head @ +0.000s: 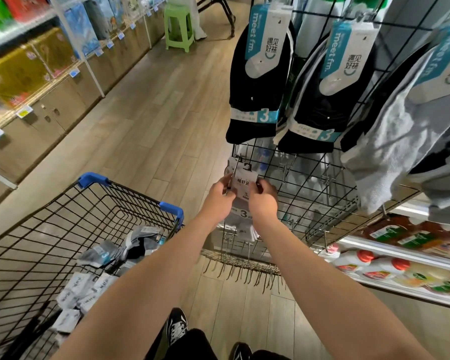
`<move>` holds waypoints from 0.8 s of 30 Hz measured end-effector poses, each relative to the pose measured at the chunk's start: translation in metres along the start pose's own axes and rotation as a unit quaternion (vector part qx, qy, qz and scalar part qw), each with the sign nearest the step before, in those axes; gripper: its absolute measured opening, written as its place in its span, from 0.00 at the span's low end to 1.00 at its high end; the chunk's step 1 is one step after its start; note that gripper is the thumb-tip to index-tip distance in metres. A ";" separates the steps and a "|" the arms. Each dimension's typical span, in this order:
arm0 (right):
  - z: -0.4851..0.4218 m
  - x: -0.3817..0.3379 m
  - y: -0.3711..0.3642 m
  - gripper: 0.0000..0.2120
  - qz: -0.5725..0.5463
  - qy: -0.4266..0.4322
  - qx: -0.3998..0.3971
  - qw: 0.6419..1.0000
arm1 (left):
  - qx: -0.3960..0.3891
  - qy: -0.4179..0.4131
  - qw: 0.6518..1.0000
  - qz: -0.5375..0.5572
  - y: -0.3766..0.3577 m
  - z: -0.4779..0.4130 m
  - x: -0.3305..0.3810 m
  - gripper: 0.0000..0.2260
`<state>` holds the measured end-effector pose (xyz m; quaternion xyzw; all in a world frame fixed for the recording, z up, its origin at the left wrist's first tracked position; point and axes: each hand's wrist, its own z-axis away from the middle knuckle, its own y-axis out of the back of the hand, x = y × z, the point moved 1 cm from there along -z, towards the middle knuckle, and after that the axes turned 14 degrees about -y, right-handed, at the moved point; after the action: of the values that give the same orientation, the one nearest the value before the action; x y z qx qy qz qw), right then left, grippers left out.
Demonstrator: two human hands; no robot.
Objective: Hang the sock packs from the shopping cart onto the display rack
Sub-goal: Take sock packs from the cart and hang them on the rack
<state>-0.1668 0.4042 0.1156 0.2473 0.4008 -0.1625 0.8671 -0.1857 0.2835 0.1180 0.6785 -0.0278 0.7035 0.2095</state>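
Beside a wire display rack (320,178) hung with dark sock packs, a shopping cart (94,206) holds more packs awaiting hanging. Both the left hand (220,197) and right hand (264,201) pinch the header card of a white sock pack (243,187), its hook (247,166) raised to a peg. Light and floppy, the pack likely handles best by that stiff card.
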 end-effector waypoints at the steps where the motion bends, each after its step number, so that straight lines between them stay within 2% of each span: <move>1: -0.002 0.000 0.001 0.16 0.021 0.011 -0.006 1.000 | 0.008 0.002 1.000 0.007 0.000 0.001 -0.001 0.20; 4: 0.000 0.008 0.001 0.16 0.049 0.030 -0.027 0.998 | 0.033 0.006 0.999 0.011 0.001 0.006 -0.006 0.18; 9: 0.002 0.005 0.000 0.14 0.026 0.027 -0.035 0.999 | 0.032 0.015 0.999 0.020 0.001 0.009 -0.006 0.19; 16: -0.010 -0.008 -0.013 0.13 0.077 0.053 0.006 0.996 | 0.026 0.018 0.999 0.026 0.004 0.001 -0.009 0.23; 24: -0.019 -0.012 -0.026 0.15 0.067 0.028 0.010 0.997 | 0.006 0.028 0.999 0.020 0.009 -0.012 -0.014 0.26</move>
<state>-0.1986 0.3946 0.1062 0.2863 0.4063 -0.1009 0.8618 -0.2000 0.2755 0.1062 0.6590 -0.0311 0.7265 0.1923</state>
